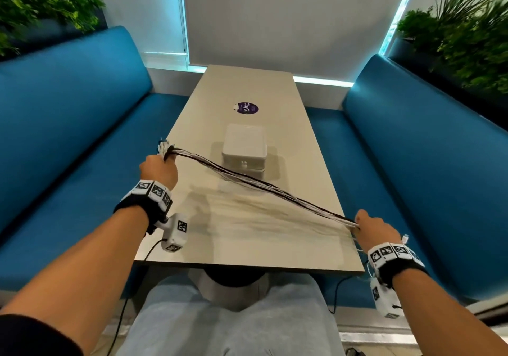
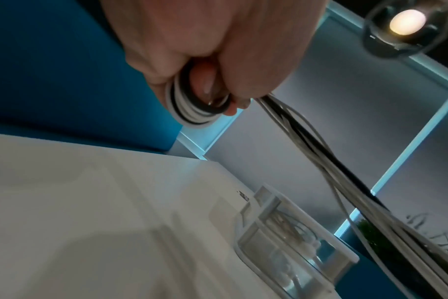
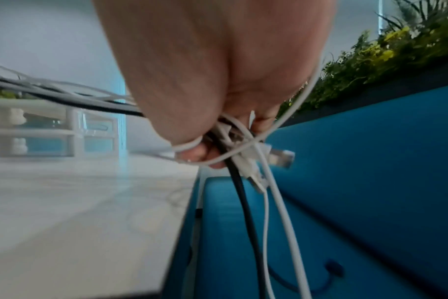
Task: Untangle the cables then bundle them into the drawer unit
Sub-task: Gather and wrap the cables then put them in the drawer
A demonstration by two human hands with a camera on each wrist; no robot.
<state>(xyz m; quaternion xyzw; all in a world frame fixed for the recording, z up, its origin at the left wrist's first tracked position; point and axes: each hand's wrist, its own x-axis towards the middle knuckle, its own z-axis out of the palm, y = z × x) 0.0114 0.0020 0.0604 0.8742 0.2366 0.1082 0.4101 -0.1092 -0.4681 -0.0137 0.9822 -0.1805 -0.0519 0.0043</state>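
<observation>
Cables (image 1: 264, 183) held taut in air above table (image 1: 275, 245), stretched diagonally between both hands. Left hand (image 1: 158, 170) fisted round looped white and black cable turns (image 2: 192, 109) near table's left edge. Right hand (image 1: 375, 230) clenched round other end at table's right edge; plug ends (image 3: 281, 157) and loose strands seen hanging below fist. Drawer unit (image 1: 244, 148) stood mid-table, beneath cable span, drawers closed.
</observation>
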